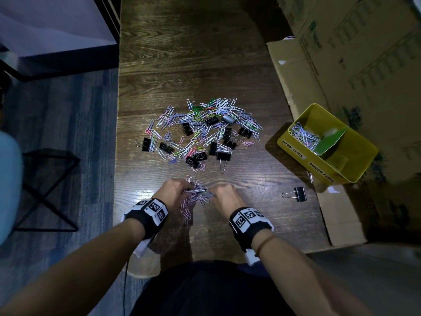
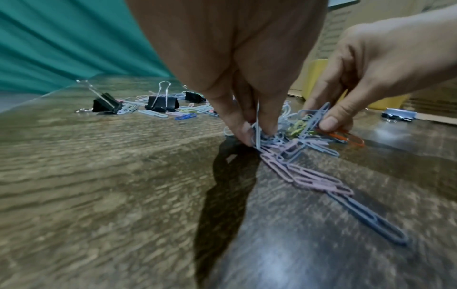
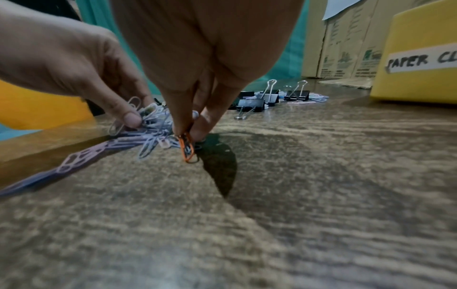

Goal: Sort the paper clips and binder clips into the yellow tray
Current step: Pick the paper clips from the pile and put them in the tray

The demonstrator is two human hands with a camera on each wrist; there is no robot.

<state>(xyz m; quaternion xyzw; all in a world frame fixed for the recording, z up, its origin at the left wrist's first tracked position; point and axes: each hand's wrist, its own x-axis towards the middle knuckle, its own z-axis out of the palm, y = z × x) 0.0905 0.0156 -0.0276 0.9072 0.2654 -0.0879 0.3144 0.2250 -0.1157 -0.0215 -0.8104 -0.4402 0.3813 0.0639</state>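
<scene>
Both hands work on a small bunch of paper clips (image 1: 196, 197) near the table's front edge. My left hand (image 1: 176, 192) pinches pale blue and pink clips (image 2: 262, 136) from that bunch. My right hand (image 1: 224, 197) pinches an orange paper clip (image 3: 186, 148) at the bunch's right side. Linked pink clips (image 2: 314, 179) trail from the bunch toward me. A large mixed pile of paper clips and black binder clips (image 1: 202, 131) lies in the middle of the table. The yellow tray (image 1: 350, 169) stands at the right, with paper clips (image 1: 304, 135) in its "paper clips" compartment.
One lone black binder clip (image 1: 297, 194) lies on the wooden table (image 1: 182, 65) between my right hand and the tray. Cardboard boxes (image 1: 355, 53) line the right side behind and under the tray. A black metal frame (image 1: 45, 185) stands on the floor at the left.
</scene>
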